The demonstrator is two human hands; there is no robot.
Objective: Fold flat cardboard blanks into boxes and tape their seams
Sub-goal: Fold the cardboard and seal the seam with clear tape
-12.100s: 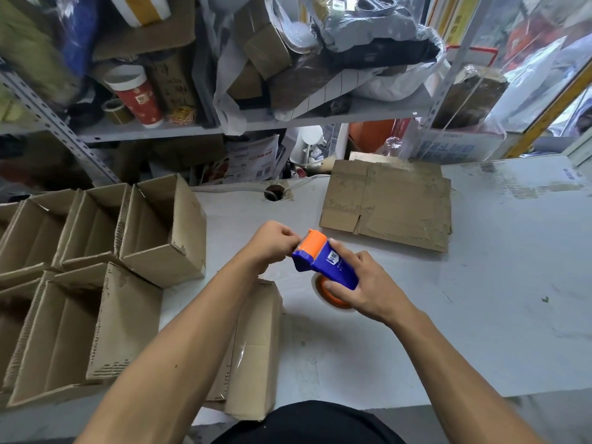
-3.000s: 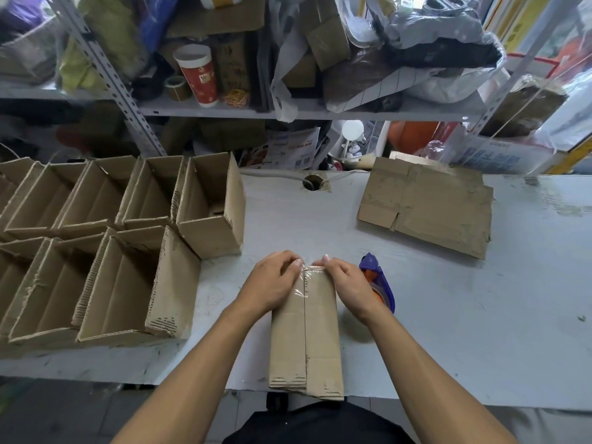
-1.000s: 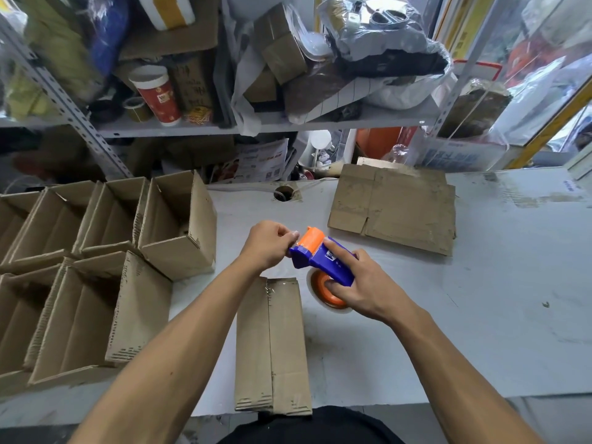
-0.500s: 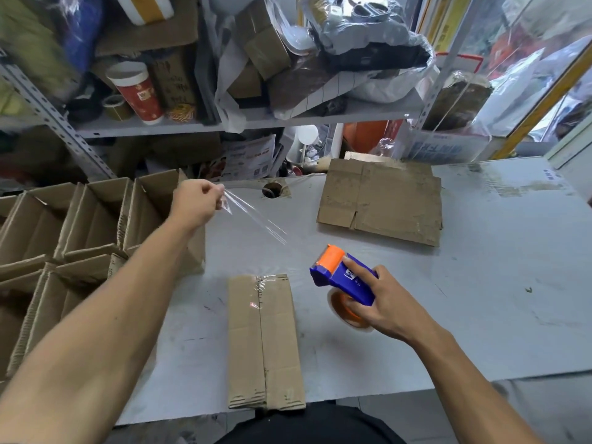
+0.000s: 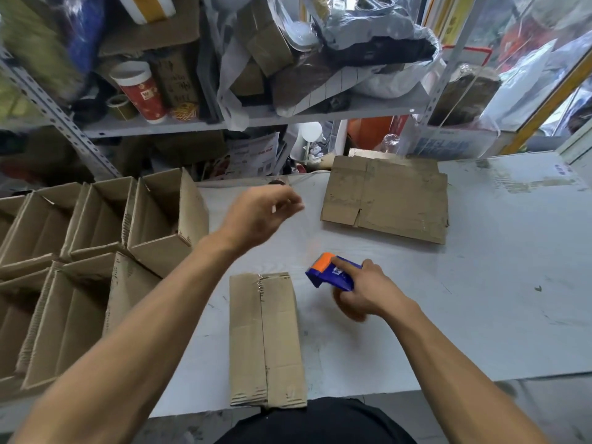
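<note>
A folded cardboard box (image 5: 266, 338) lies lengthwise on the white table (image 5: 487, 283) in front of me, its middle seam facing up. My right hand (image 5: 368, 294) grips the blue and orange tape dispenser (image 5: 331, 274) just right of the box's far end. My left hand (image 5: 261, 214) hovers beyond the box's far end, blurred, with thumb and fingers pinched together on the end of a clear tape strip. The strip itself is barely visible between the hand and the dispenser.
Flat cardboard blanks (image 5: 387, 200) lie at the back right of the table. Several open-topped folded boxes (image 5: 160, 219) stand packed together on the left. A cluttered metal shelf (image 5: 256, 116) runs behind the table.
My left hand has swung from the far left back toward the middle, over the box's far end. The right hand with the dispenser has dropped lower and closer to the table.
</note>
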